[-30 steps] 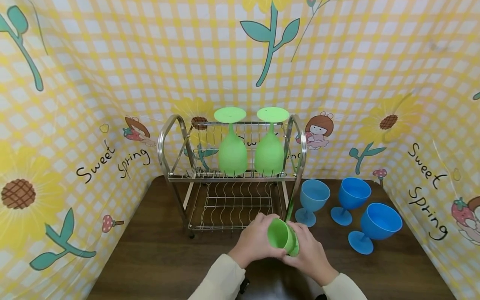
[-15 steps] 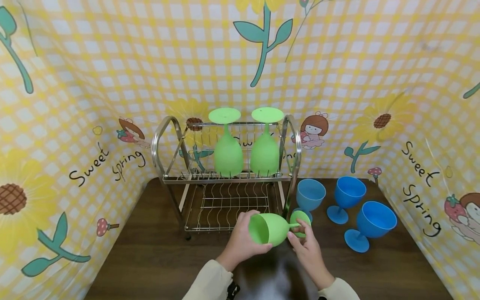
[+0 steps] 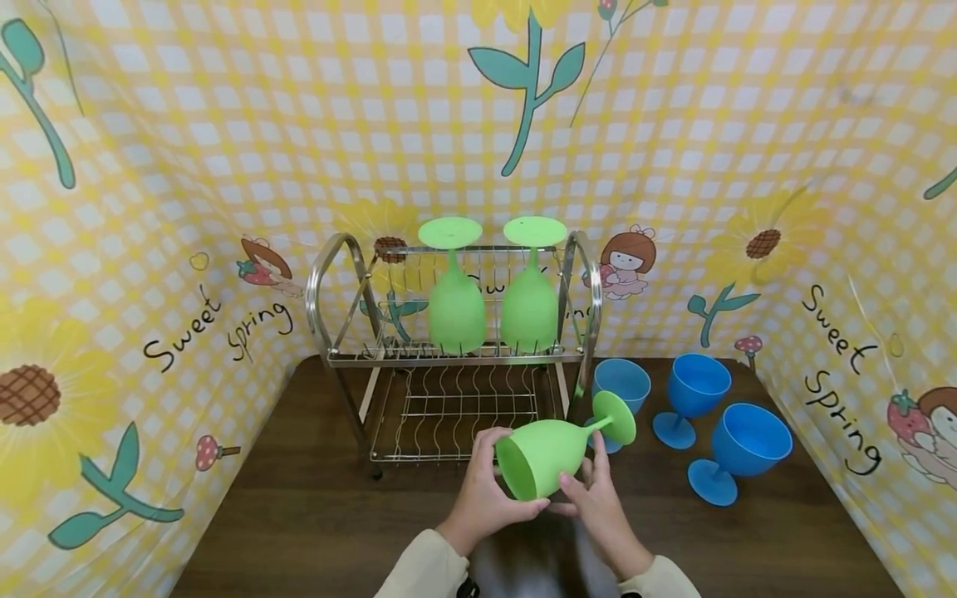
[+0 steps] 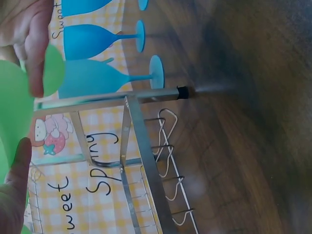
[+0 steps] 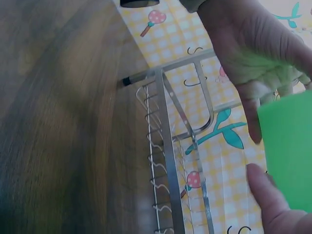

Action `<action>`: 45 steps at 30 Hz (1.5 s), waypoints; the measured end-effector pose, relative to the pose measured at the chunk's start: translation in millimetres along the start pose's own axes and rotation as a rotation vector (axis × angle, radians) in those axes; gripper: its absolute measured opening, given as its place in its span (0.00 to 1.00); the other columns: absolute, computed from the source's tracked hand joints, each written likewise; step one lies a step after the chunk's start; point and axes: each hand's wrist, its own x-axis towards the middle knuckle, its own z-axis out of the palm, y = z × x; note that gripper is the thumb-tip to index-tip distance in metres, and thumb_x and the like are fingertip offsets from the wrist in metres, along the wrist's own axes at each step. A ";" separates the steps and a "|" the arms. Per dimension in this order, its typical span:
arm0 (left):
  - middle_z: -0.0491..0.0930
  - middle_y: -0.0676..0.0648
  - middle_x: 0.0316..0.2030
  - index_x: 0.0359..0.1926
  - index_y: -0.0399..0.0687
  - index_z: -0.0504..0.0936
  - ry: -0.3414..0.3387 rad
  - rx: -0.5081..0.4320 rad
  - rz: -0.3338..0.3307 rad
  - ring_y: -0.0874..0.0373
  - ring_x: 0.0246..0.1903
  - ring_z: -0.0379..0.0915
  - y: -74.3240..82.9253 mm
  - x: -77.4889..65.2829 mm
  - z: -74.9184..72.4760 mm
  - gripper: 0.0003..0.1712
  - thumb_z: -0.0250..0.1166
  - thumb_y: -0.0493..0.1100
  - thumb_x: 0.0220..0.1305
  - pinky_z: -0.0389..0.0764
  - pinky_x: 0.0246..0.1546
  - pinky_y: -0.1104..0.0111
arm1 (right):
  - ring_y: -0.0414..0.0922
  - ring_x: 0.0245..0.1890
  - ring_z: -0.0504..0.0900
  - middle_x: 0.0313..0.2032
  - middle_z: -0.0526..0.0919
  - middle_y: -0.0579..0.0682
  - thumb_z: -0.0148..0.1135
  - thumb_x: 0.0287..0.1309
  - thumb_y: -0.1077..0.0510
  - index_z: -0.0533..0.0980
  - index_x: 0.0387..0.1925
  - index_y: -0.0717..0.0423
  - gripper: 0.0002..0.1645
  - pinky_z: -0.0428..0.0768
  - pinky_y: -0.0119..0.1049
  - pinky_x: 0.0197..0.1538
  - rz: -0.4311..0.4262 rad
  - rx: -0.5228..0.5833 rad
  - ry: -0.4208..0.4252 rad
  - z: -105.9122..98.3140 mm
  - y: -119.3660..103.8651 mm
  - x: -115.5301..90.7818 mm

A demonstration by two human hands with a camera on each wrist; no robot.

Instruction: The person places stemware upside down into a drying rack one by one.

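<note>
A light green goblet [image 3: 553, 453] lies tilted on its side between my two hands, in front of the rack. Its open rim faces left and its round foot [image 3: 616, 418] points up to the right. With thumb and fingers, my left hand [image 3: 478, 496] grips the bowl near the rim. My right hand [image 3: 604, 511] holds the bowl's stem end, thumb on the near side and fingers around the underside. In the right wrist view the green bowl [image 5: 290, 151] fills the right side, both hands beside it. Only part of the goblet shows in the left wrist view.
Behind the hands stands a two-tier metal dish rack [image 3: 456, 360]. Two green goblets [image 3: 458, 311] sit upside down on its upper tier. Several blue goblets stand upright at the right, the nearest [image 3: 751, 440] by the front. Patterned cloth [image 3: 299, 124] encloses the wooden table [image 3: 299, 531].
The held goblet has turned from rim-toward-camera to lying sideways, rim left. Its foot has risen to the upper right. My right hand has shifted from the stem and foot onto the bowl.
</note>
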 end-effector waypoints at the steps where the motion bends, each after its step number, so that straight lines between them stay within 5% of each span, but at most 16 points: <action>1: 0.65 0.42 0.52 0.57 0.37 0.63 0.003 0.000 0.014 0.52 0.48 0.66 -0.7 -0.8 1.0 0.50 0.80 0.37 0.30 0.80 0.40 0.62 | 0.53 0.50 0.77 0.66 0.48 0.79 0.58 0.64 0.52 0.21 0.71 0.60 0.61 0.83 0.44 0.41 -0.010 0.016 -0.004 0.9 -0.1 -0.2; 11: 0.64 0.38 0.53 0.57 0.37 0.62 0.037 0.027 0.192 0.55 0.52 0.66 -9.5 -12.3 12.1 0.52 0.81 0.34 0.28 0.81 0.40 0.61 | 0.38 0.42 0.76 0.68 0.40 0.77 0.60 0.62 0.53 0.20 0.70 0.61 0.63 0.80 0.32 0.36 -0.051 0.076 0.006 3.2 4.8 -4.1; 21: 0.66 0.36 0.51 0.50 0.35 0.63 0.066 0.249 0.414 0.45 0.51 0.67 -9.6 -10.3 10.3 0.54 0.85 0.42 0.20 0.77 0.49 0.59 | 0.57 0.57 0.64 0.68 0.47 0.71 0.60 0.59 0.62 0.27 0.73 0.60 0.59 0.76 0.30 0.47 -0.072 -0.013 0.141 14.9 -0.5 1.7; 27: 0.66 0.34 0.50 0.49 0.33 0.62 0.124 0.413 0.552 0.43 0.47 0.71 -13.2 -11.5 9.4 0.55 0.85 0.46 0.19 0.77 0.48 0.62 | 0.60 0.57 0.63 0.69 0.43 0.69 0.64 0.55 0.64 0.27 0.73 0.56 0.64 0.77 0.36 0.47 0.009 -0.021 0.094 15.5 -8.9 4.1; 31: 0.65 0.34 0.51 0.50 0.33 0.61 0.128 0.469 0.585 0.43 0.47 0.70 -9.5 -9.3 6.7 0.58 0.86 0.47 0.18 0.77 0.50 0.63 | 0.61 0.57 0.64 0.70 0.41 0.68 0.64 0.53 0.66 0.26 0.74 0.53 0.65 0.77 0.40 0.47 0.033 0.012 0.058 15.2 -15.5 4.3; 45: 0.66 0.32 0.54 0.52 0.33 0.64 0.065 0.409 0.711 0.41 0.51 0.70 3.9 0.6 -10.2 0.59 0.87 0.46 0.16 0.72 0.57 0.64 | 0.54 0.57 0.63 0.71 0.39 0.66 0.67 0.52 0.66 0.23 0.73 0.51 0.69 0.78 0.34 0.48 -0.104 0.074 0.068 18.4 -24.2 -2.2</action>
